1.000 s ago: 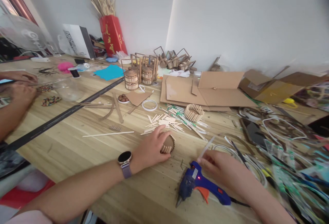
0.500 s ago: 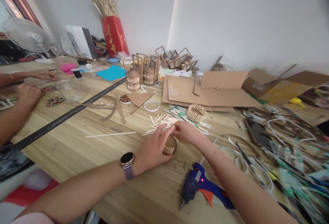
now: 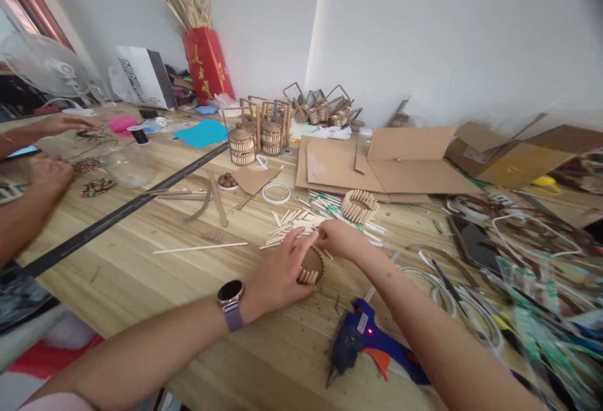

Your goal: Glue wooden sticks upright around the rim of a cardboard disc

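Note:
My left hand (image 3: 276,273) curves around a small round brown base (image 3: 315,263), its thumb at the near side where short wooden sticks (image 3: 308,277) stand along the rim. My right hand (image 3: 338,239) bends over the far side of this base, fingers pinched together; what they hold is hidden. Just beyond both hands lies a loose pile of short wooden sticks (image 3: 287,219). A finished-looking ring of upright sticks (image 3: 359,206) stands behind my right hand. Below my right forearm a blue glue gun (image 3: 358,342) lies on its side with a red light on.
Flat cardboard (image 3: 339,169) and miniature stick baskets (image 3: 242,145) stand toward the wall. Coiled strips and a phone (image 3: 473,244) clutter the right. At left, another person's hands (image 3: 49,175) are near a clear jar (image 3: 125,166). A long thin stick (image 3: 200,248) lies left of my hands.
My hands stay almost in place at the round base. The view shifts slightly. At left, the other person's farther hand has lifted and opened a little.

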`<control>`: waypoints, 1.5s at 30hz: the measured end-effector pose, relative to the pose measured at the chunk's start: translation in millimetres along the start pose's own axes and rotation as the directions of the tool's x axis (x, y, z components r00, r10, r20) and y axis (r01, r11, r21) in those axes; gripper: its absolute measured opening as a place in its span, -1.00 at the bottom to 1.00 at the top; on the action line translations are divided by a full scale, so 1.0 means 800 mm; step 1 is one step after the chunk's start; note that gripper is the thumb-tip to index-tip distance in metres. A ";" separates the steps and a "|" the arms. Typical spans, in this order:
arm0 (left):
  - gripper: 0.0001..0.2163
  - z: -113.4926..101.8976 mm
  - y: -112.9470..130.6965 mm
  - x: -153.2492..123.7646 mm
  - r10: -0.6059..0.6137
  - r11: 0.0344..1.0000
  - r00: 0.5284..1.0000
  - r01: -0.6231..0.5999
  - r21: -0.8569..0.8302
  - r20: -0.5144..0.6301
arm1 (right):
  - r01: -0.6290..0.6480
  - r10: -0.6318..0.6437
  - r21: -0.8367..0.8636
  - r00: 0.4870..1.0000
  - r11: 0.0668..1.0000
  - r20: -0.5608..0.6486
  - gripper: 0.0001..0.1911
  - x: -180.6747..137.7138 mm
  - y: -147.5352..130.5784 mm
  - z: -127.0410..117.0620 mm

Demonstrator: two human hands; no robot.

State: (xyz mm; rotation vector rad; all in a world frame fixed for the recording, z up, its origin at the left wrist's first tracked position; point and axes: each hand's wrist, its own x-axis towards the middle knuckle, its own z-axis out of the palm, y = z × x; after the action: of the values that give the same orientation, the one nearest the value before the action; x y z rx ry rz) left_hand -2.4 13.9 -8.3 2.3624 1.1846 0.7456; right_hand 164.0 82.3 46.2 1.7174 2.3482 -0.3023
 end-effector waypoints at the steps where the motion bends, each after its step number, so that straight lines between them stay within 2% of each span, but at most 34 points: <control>1: -0.10 0.000 0.000 0.000 0.001 1.000 1.000 -0.001 0.000 -0.001 | -0.010 0.010 -0.008 1.000 1.000 0.001 -0.77 -0.003 0.000 -0.001; 9: -0.09 -0.001 0.001 0.000 0.011 1.000 1.000 -0.012 0.005 0.008 | -0.035 0.037 0.034 0.998 0.999 -0.048 -0.86 -0.033 0.024 0.011; 13: -0.10 -0.001 0.002 0.000 0.006 1.000 1.000 -0.006 0.011 0.007 | 0.004 0.015 0.147 0.991 0.989 -0.130 -0.82 -0.055 0.036 0.019; 17: -0.11 -0.001 0.001 0.000 -0.009 1.000 1.000 0.009 -0.001 0.004 | 0.087 -0.027 0.292 0.979 0.952 -0.204 -0.68 -0.075 0.041 0.023; 24: -0.12 0.000 0.001 0.001 -0.023 0.999 1.000 0.023 0.030 0.006 | 0.168 -0.068 0.451 0.971 0.877 -0.229 -0.89 -0.089 0.028 0.020; 35: -0.13 -0.003 0.001 0.001 -0.038 0.999 0.999 0.037 0.021 0.030 | 0.233 -0.151 0.454 0.966 0.860 -0.211 -0.85 -0.090 0.019 0.030; 45: -0.16 -0.003 0.002 0.003 -0.038 0.999 0.999 0.038 -0.001 0.028 | 0.256 -0.179 0.451 0.962 0.855 -0.207 -0.87 -0.097 0.005 0.025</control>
State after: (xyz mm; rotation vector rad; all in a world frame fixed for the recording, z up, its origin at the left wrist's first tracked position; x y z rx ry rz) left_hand -1.6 14.8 -4.7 2.3349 1.2128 0.6979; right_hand 192.0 7.1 49.3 1.7106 2.7658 -0.8807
